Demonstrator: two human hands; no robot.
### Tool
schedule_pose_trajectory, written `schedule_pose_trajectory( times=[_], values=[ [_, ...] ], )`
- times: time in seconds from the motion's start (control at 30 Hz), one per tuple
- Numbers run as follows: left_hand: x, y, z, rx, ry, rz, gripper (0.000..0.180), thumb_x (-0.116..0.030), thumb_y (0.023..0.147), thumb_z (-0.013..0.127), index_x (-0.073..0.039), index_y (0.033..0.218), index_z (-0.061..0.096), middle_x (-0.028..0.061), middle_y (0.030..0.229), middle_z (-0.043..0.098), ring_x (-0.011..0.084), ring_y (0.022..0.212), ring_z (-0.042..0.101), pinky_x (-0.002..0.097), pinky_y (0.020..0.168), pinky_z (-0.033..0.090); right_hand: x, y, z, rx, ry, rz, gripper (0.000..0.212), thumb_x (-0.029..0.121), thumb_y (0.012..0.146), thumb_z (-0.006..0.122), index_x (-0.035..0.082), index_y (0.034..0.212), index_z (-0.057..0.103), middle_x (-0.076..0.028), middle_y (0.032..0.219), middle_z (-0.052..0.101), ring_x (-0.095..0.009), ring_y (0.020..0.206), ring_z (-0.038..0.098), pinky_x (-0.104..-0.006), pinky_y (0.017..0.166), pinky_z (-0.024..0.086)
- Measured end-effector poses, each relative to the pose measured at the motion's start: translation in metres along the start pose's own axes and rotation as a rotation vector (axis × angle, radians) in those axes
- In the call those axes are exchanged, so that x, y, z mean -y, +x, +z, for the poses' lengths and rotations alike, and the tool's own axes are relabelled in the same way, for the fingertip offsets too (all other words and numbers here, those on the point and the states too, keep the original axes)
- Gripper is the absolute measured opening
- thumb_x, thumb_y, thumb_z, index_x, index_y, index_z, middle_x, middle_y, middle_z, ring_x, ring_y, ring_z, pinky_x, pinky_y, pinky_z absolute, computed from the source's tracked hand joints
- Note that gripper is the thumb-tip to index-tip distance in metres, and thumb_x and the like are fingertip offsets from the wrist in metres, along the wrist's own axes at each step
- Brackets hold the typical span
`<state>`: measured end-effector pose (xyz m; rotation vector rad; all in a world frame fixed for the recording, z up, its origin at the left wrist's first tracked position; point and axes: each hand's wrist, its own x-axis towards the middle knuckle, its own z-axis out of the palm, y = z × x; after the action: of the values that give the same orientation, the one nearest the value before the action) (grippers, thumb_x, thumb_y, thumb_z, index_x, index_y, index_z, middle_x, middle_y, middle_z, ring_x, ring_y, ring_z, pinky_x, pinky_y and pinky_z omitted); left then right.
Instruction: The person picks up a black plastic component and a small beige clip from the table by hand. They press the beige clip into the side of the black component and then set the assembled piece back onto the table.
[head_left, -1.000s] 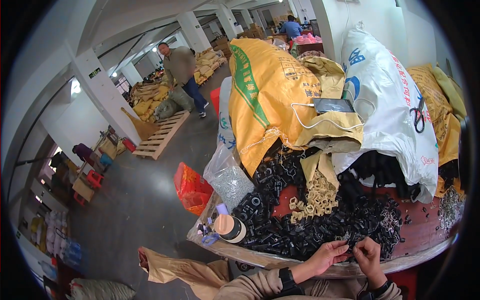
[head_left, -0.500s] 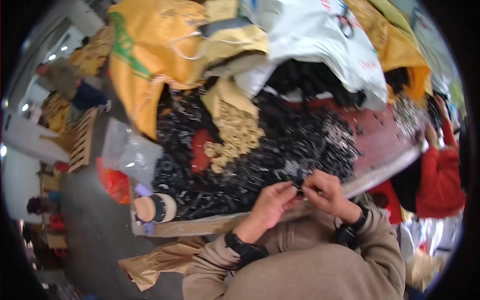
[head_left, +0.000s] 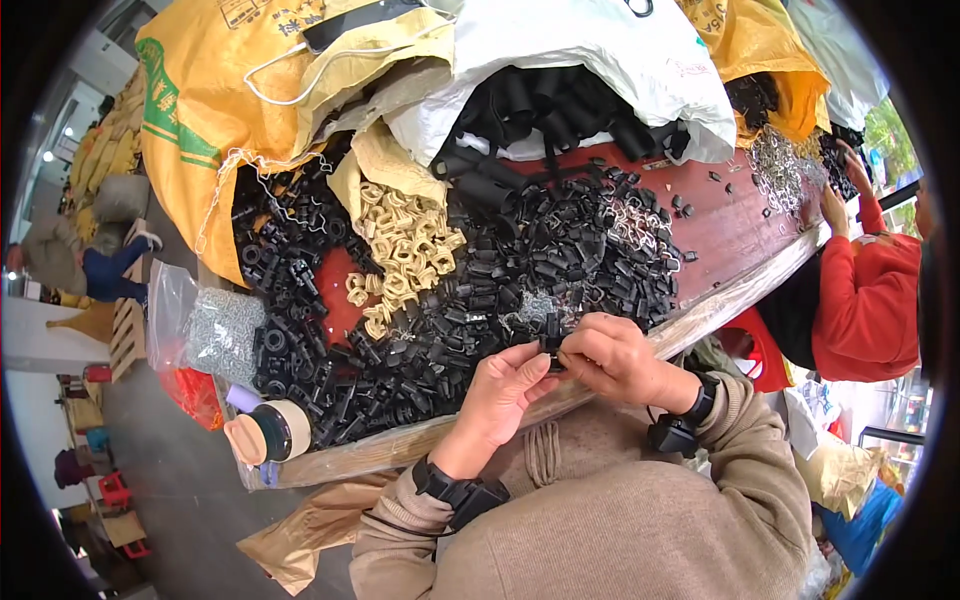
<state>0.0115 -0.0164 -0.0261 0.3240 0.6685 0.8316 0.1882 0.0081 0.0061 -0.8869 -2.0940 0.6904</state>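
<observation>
My left hand [head_left: 503,388] and my right hand [head_left: 612,360] meet over the near edge of the table. Between their fingertips is a small black plastic part [head_left: 551,338], mostly covered by the fingers. Both hands are pinched closed on it. Just beyond them lies a heap of small black plastic parts [head_left: 490,285], with a little pile of thin silvery metal pieces [head_left: 535,306] close to my fingers. Cream-coloured ring-like parts [head_left: 400,240] spill from a bag left of the heap's middle.
Yellow [head_left: 215,90] and white sacks [head_left: 600,50] line the far side, the white one holding black cylinders. A lidded cup [head_left: 285,430] and a clear bag of small grey pieces [head_left: 225,335] stand at the left corner. A person in red [head_left: 868,300] works at the right.
The view has shifted, so the sacks and heap appear further left, and the picture is sharper. My hands stay together at the black part.
</observation>
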Motion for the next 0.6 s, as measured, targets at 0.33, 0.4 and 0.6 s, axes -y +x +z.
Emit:
schedule_pose_trajectory(
  times=[0.33,0.4,0.6],
  values=[
    [-0.007,-0.004,0.002,-0.028,0.074,0.015,0.022,-0.008,0.081,0.057,0.001,0.101,0.055,0.0086,0.095,0.06,0.0141,0.08,0.059,0.0259,0.073,0.051,-0.005,-0.002,0.005,0.053,0.092,0.02,0.015,0.006,0.069,0.065,0.004,0.074,0.051,-0.006,0.062,0.045,-0.019,0.054,0.048,-0.029,0.048,0.039],
    [-0.009,-0.005,0.003,-0.006,0.088,0.001,0.022,-0.007,0.081,0.056,0.001,0.101,0.055,0.0089,0.095,0.06,0.0144,0.08,0.06,0.0256,0.072,0.051,-0.005,-0.003,0.005,0.083,0.482,0.417,0.015,0.008,0.071,0.065,0.004,0.074,0.051,-0.005,0.062,0.045,-0.017,0.054,0.047,-0.0281,0.049,0.039],
    [-0.017,-0.011,-0.013,-0.063,0.009,0.016,0.021,-0.008,0.081,0.055,0.003,0.099,0.054,0.0128,0.096,0.059,0.018,0.081,0.06,0.0245,0.07,0.052,-0.014,0.018,-0.003,0.348,0.665,0.592,0.017,0.012,0.074,0.065,0.004,0.076,0.051,-0.005,0.062,0.046,-0.012,0.054,0.045,-0.027,0.049,0.037]
  ],
)
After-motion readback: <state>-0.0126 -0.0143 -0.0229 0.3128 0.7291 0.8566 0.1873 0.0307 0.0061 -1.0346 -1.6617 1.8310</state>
